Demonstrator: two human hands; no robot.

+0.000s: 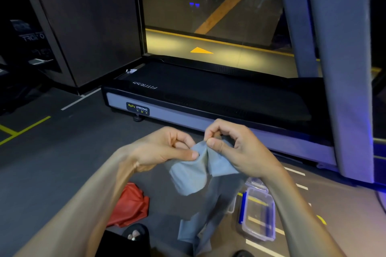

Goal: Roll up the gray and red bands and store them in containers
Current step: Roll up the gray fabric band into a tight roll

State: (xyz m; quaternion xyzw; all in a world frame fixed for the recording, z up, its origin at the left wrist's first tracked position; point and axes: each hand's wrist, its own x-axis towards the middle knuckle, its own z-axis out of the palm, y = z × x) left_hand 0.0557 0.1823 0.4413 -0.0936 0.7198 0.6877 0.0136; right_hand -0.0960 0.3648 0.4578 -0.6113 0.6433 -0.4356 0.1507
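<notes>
**Both hands pinching the gray band above the gym floor**

At the bottom edge, a foot in a dark sandal (135, 233) shows only its toes, the rest cut off by dark clothing. A second dark shape at the lower right edge is too cropped to identify.

The red band (130, 206) lies crumpled on the dark floor (52, 173), partly hidden behind the left forearm. To the right sits a clear container (259, 215) with blue clips. A second clear piece just beyond it is largely covered by the right wrist, so I cannot tell whether it is a lid or another box.

The gray band (192, 175) is held in the air between these, its tail trailing down to the floor and out of frame. The left hand (160, 148) grips a fold of it, thumb pressed flat on the cloth, fingers curled underneath and hidden. The right hand (231, 144) pinches the top edge between thumb and bent fingers.

Beyond stands a treadmill (208, 94), its upright cut off at the top.
</notes>
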